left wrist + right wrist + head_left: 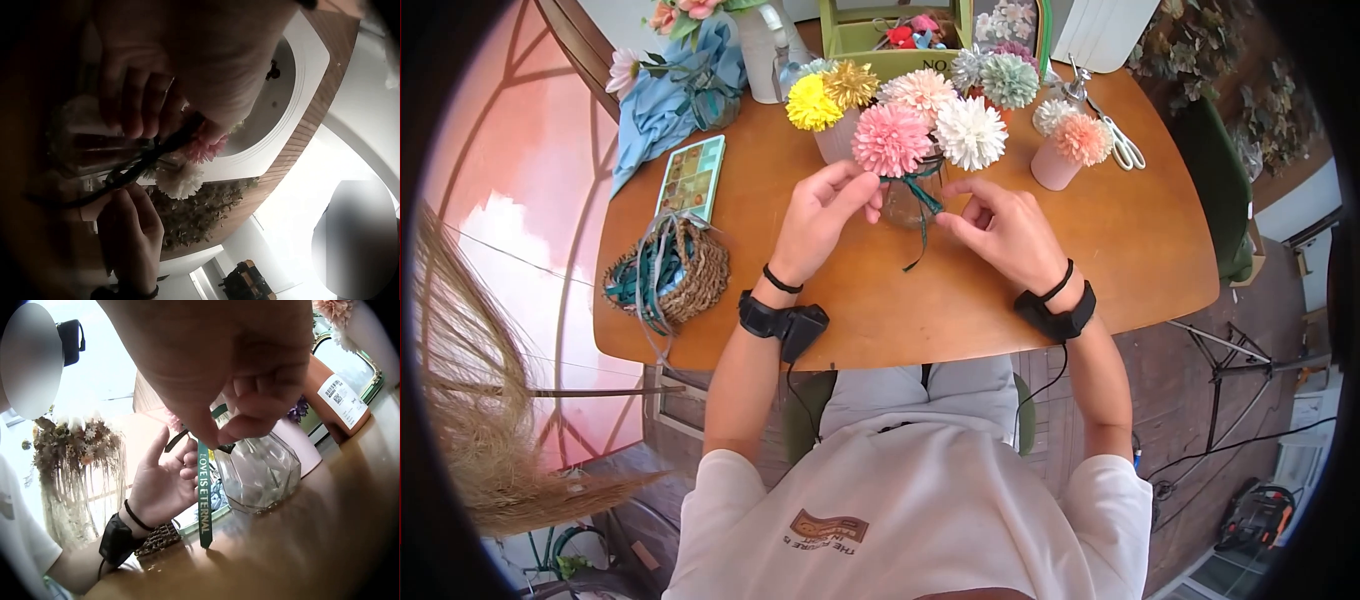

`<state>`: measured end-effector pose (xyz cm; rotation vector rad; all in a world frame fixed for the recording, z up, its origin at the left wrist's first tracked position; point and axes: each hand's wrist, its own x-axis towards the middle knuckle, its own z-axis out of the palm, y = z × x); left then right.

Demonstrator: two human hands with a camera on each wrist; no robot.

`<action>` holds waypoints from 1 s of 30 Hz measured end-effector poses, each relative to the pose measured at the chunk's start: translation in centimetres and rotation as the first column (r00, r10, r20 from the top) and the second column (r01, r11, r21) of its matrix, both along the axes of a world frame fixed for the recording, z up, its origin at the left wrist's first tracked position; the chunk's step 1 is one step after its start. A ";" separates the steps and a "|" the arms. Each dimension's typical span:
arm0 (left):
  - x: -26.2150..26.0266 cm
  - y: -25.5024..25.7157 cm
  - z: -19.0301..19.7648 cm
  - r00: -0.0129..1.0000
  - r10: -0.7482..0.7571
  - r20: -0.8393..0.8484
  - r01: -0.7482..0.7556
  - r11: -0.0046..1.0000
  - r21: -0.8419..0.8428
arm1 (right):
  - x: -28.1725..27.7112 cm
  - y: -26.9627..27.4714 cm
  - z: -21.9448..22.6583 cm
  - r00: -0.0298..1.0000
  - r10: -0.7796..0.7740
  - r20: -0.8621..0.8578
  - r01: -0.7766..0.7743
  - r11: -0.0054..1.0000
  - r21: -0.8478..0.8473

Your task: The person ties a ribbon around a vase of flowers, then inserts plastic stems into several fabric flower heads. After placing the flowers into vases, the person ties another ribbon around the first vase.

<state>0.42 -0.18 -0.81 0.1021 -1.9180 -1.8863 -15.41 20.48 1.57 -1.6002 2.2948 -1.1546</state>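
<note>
A dark green ribbon (923, 196) is looped around the neck of a faceted clear glass vase (262, 478). Gold lettering, "LOVE IS ETERNAL", runs down its hanging tail (204, 500). My left hand (820, 215) pinches one length of ribbon between thumb and fingers, left of the neck. On the other side, my right hand (1012, 226) pinches the ribbon by the knot with thumb and forefinger. Right above the hands are a pink pompom flower (891, 140), a white one (970, 133) and a peach one (925, 92). The blooms hide the vase's mouth in the head view.
At the left lies a woven basket (700, 270) of ribbons beside a pale green box (692, 175). A pink pot (1055, 165) with flowers and white-handled scissors (1128, 150) are at the right. Behind stand a yellow flower (812, 102) and a green wooden box (890, 65).
</note>
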 end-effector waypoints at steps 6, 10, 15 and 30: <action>-0.1 0.3 -0.1 0.997 0.070 0.038 -0.068 0.996 -0.052 | -0.3 -0.5 -0.8 0.999 0.053 -0.002 -0.053 0.998 -0.035; -0.5 0.6 -1.1 0.992 0.098 0.075 -0.091 0.991 -0.097 | -0.8 -0.1 -0.4 0.941 -0.034 0.338 0.072 0.992 -0.101; -0.8 1.0 -1.6 0.989 0.115 0.095 -0.100 0.983 -0.153 | 0.1 -0.6 -0.1 0.974 0.001 0.226 0.021 0.995 -0.096; -1.1 0.6 -2.7 0.970 0.220 0.102 -0.197 0.960 -0.200 | 0.1 -0.4 0.5 0.634 0.148 0.759 -0.005 0.982 -0.187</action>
